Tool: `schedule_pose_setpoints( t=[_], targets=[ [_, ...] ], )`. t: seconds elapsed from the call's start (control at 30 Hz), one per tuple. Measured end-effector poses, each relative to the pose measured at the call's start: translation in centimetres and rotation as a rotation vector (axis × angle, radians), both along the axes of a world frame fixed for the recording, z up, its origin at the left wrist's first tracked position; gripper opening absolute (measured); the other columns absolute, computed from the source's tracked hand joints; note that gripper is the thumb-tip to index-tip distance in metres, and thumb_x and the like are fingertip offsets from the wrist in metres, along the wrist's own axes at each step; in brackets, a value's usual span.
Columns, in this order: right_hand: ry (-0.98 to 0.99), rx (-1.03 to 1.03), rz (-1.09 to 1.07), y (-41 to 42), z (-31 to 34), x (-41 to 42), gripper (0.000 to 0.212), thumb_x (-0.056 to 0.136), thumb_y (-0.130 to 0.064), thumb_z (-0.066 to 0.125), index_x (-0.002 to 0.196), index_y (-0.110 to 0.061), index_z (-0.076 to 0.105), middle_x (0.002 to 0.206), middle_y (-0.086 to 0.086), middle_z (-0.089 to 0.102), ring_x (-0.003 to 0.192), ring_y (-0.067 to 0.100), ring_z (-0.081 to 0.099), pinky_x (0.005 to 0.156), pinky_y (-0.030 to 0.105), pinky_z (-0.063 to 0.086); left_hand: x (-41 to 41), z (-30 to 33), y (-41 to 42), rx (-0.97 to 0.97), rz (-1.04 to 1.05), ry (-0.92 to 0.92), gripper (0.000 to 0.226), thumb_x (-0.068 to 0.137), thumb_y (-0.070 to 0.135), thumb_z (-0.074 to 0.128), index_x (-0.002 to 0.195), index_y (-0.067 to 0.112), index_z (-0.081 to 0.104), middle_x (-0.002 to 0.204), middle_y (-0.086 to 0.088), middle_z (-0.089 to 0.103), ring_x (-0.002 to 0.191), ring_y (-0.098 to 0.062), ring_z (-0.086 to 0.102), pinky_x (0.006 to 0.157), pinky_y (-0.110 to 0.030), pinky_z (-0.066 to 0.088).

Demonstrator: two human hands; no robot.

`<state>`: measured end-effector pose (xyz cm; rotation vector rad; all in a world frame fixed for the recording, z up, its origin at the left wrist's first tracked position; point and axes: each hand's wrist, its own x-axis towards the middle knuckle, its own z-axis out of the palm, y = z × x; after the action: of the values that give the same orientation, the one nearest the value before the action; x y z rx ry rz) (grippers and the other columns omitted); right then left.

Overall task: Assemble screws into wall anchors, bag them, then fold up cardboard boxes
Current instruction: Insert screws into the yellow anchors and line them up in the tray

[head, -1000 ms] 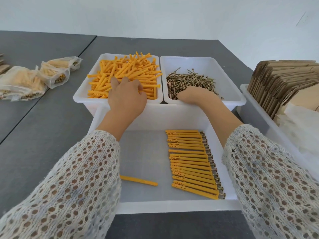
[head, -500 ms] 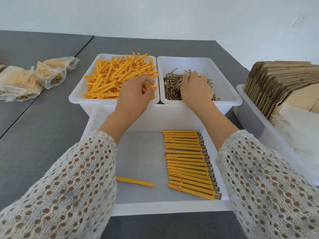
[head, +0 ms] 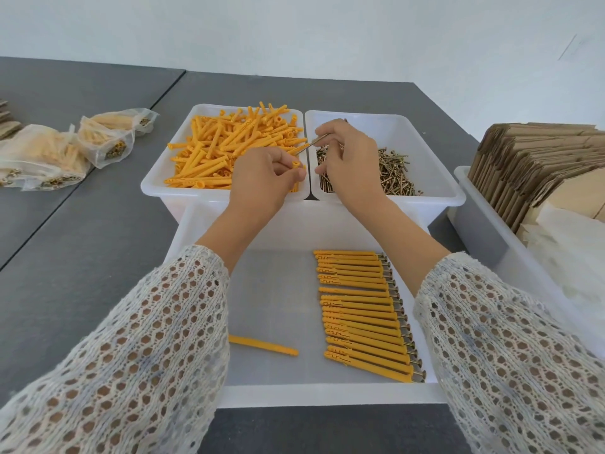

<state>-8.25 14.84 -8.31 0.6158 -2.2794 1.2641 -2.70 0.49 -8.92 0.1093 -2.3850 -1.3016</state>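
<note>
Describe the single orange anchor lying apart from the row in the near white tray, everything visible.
The lone orange plastic wall anchor is a slim ribbed stick that lies flat on the floor of the near white plastic tray, slanted slightly, its right end nearer the camera. No screw head shows at that end. Its left end is hidden under the left knitted sleeve. It lies apart from the row of assembled anchors to its right.

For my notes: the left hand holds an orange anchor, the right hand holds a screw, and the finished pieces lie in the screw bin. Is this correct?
Not quite. In the head view the finished pieces lie in the near white tray, not the screw bin. Left hand holds an anchor, right hand a screw.
</note>
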Motion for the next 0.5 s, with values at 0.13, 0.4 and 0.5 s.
schedule_pose_setpoints(
  t=[0.13,0.4,0.5],
  targets=[
    [0.061,-0.044,-0.008,-0.5,0.1,0.6,0.016,0.094,-0.016,0.051,0.097,-0.013,0.067,0.085,-0.003,0.071,0.054,0.015,0.068,0.060,0.040,0.054,0.1,0.0,0.0,-0.007,0.006,-0.009,0.013,0.089,0.024,0.074,0.095,0.013,0.076,0.079,0.000,0.074,0.072,-0.011,0.068,0.066,-0.017,0.048],
    [0.123,-0.202,0.001,-0.6,1.0,1.1,0.010,0.088,-0.011,0.057,0.087,-0.015,0.066,0.071,-0.016,0.063,0.047,0.011,0.064,0.052,0.036,0.052,0.2,0.1,0.1,0.006,0.023,-0.012,0.014,0.088,0.024,0.074,0.093,0.011,0.075,0.080,-0.003,0.074,0.076,-0.017,0.070,0.073,-0.027,0.052],
    [0.131,-0.153,0.017,-0.6,0.9,1.2,0.010,0.087,-0.010,0.056,0.087,-0.013,0.066,0.072,-0.017,0.061,0.048,0.013,0.064,0.055,0.038,0.053,0.3,0.2,0.1,0.008,0.019,-0.012,0.013,0.088,0.024,0.074,0.092,0.012,0.075,0.076,-0.001,0.073,0.073,-0.015,0.068,0.069,-0.025,0.049]
  ],
)
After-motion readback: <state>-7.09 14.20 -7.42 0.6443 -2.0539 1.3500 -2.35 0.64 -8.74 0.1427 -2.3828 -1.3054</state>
